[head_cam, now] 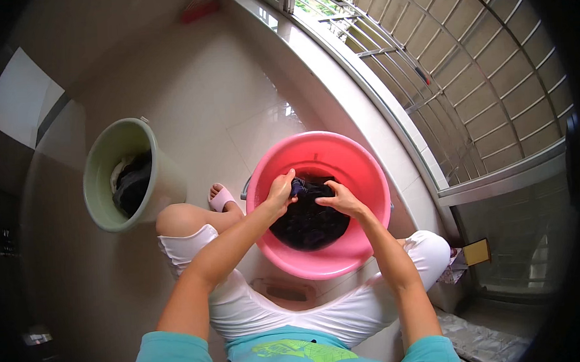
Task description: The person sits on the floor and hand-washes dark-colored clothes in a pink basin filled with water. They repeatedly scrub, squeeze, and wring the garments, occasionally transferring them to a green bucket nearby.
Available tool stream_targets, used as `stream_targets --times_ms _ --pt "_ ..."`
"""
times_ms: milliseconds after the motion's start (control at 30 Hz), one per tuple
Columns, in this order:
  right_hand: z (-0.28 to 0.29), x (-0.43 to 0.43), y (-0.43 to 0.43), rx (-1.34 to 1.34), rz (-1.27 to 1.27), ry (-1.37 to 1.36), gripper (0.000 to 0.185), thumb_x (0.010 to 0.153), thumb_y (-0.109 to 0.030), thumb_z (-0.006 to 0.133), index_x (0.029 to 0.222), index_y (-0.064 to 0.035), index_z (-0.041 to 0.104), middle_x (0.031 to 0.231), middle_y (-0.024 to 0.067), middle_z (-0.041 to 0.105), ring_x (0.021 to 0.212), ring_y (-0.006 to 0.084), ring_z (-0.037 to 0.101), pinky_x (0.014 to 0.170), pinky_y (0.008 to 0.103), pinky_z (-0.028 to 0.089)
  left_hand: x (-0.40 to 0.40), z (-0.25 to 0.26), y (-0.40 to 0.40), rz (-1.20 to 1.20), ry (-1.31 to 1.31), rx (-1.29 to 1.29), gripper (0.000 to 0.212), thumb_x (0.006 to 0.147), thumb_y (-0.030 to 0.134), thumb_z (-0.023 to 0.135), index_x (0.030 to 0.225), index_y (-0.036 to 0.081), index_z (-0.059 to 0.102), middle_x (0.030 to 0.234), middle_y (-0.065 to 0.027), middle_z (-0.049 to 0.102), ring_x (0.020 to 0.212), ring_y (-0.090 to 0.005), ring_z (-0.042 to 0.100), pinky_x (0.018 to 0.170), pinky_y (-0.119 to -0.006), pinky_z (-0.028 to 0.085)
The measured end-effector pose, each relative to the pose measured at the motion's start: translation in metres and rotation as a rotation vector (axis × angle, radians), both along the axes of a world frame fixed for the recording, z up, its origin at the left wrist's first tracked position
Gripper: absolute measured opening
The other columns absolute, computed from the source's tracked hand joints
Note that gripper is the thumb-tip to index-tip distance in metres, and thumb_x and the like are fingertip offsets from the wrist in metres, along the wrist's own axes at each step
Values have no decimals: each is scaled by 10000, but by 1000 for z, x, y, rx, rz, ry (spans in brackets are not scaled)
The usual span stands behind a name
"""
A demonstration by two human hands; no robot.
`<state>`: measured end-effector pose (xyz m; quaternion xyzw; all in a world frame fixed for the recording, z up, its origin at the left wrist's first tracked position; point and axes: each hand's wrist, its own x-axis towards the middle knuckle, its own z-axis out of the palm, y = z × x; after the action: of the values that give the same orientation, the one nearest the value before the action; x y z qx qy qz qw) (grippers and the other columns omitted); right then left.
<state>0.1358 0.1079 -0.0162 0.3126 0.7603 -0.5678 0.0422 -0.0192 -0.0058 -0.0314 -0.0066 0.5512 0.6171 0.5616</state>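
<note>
A pink plastic bucket (323,269) stands on the floor between my knees. Dark wet cloth lies in dark water (311,228) inside it. My left hand (281,192) is over the bucket's inside, its fingers closed on a bunched dark blue cloth (298,186). To the right of it, my right hand (340,198) hovers at the dark water with thumb and fingers apart; nothing shows in its grasp. The lower parts of the cloth are hidden in the water.
A pale green bucket (169,181) with dark and light cloth (136,184) in it stands at the left. A low tiled ledge (344,96) and a window with metal bars run along the right. A pink slipper (219,198) is on my left foot, close to the pink bucket.
</note>
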Motion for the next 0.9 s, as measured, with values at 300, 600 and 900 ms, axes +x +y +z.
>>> stream_targets --times_ms 300,600,900 --pt "-120 -37 1 1019 -159 -251 364 723 -166 578 1077 -172 496 1041 130 444 944 304 457 696 417 436 -4 30 -13 8 56 -2 296 847 296 486 1017 58 438 962 -73 491 836 -160 494 693 -280 445" --pt "-164 -16 -22 495 194 -636 256 773 -125 450 1003 -68 547 1078 198 508 1006 321 502 790 420 451 -2 46 -13 -200 -212 -32 247 855 253 473 967 32 466 986 -110 487 883 -241 523 738 -388 484" --pt "41 -18 -27 514 46 88 379 610 102 517 961 -39 527 829 186 589 796 325 577 662 365 464 17 23 2 -163 -511 -298 791 833 475 408 1289 -27 0 1286 -314 175 1071 -502 363 821 -599 368"
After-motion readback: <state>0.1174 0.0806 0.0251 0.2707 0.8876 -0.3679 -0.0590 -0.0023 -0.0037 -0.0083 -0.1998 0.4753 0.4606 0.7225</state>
